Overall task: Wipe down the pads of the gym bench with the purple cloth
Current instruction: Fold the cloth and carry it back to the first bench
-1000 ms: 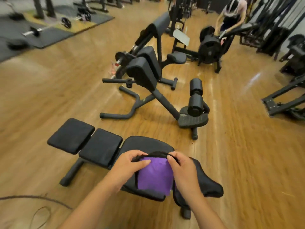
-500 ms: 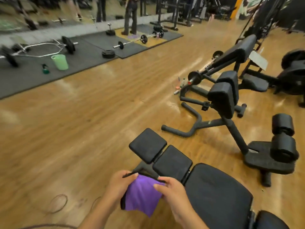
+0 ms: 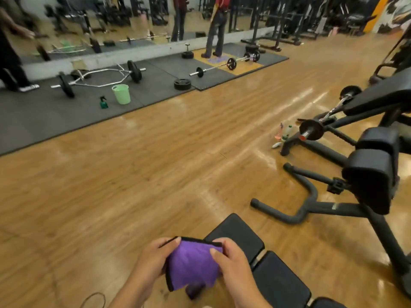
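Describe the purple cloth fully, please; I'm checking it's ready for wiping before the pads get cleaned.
The purple cloth is a soft, fabric-looking piece with a black stitched border along its top and left edges. It appears folded or bunched and hangs slightly below the hands. The left hand pinches its upper left corner, the right hand grips its right side. It is held in the air, just left of the bench pads, not touching them.

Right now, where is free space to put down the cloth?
Both bench pads beside the right hand are bare. The wood floor between the grey mat and the bench is open. Crowded: the bottles and black frame at right.
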`<move>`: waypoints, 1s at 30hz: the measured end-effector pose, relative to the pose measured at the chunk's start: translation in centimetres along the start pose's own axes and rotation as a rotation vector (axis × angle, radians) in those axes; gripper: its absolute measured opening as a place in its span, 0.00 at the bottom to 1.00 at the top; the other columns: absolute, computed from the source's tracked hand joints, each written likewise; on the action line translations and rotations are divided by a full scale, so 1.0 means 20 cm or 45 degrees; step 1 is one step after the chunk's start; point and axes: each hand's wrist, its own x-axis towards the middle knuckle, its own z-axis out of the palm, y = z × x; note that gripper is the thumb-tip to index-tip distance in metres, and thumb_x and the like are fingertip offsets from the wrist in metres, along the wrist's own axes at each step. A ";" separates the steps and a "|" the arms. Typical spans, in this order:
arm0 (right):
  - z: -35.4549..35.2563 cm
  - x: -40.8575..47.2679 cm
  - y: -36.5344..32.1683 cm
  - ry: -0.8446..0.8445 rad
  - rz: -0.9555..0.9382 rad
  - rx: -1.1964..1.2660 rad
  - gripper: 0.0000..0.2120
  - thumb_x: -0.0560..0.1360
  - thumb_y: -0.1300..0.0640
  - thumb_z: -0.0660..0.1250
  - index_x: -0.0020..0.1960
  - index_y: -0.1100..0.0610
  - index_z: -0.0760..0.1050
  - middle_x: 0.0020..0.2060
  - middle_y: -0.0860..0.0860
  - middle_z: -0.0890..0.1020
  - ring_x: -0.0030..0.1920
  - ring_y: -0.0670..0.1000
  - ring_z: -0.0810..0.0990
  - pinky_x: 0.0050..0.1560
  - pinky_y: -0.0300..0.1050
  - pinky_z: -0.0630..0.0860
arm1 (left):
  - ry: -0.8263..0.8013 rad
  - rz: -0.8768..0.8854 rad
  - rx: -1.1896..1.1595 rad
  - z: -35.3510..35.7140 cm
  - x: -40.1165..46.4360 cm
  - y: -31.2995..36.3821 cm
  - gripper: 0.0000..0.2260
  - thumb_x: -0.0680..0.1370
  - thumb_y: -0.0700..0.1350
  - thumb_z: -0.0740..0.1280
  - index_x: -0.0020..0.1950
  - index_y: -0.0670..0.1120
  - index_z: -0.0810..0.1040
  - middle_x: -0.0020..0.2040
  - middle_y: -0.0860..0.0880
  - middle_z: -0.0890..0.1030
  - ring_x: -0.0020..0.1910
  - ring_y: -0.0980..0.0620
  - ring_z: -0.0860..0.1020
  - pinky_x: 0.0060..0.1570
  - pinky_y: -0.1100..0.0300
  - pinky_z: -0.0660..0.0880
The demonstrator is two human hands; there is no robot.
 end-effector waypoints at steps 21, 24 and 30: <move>-0.34 1.22 -0.21 0.996 0.389 0.117 0.11 0.76 0.63 0.64 0.34 0.59 0.75 0.31 0.53 0.78 0.34 0.49 0.75 0.29 0.27 0.67 | -0.349 -0.218 0.439 0.22 1.76 0.88 0.06 0.78 0.38 0.62 0.42 0.41 0.75 0.35 0.44 0.80 0.37 0.47 0.76 0.38 0.57 0.71; -0.32 1.37 -0.32 1.152 0.474 0.221 0.11 0.75 0.62 0.64 0.34 0.62 0.75 0.31 0.56 0.78 0.35 0.53 0.75 0.31 0.32 0.69 | -0.430 -0.236 0.573 0.17 2.02 1.14 0.06 0.78 0.38 0.61 0.43 0.39 0.75 0.36 0.42 0.78 0.33 0.47 0.76 0.36 0.58 0.70; -0.28 1.54 -0.42 1.418 0.639 0.368 0.05 0.73 0.65 0.69 0.39 0.65 0.79 0.40 0.60 0.79 0.51 0.60 0.78 0.49 0.41 0.66 | -0.525 -0.376 0.758 0.09 2.45 1.50 0.06 0.76 0.36 0.63 0.43 0.34 0.76 0.31 0.38 0.77 0.24 0.45 0.75 0.27 0.60 0.70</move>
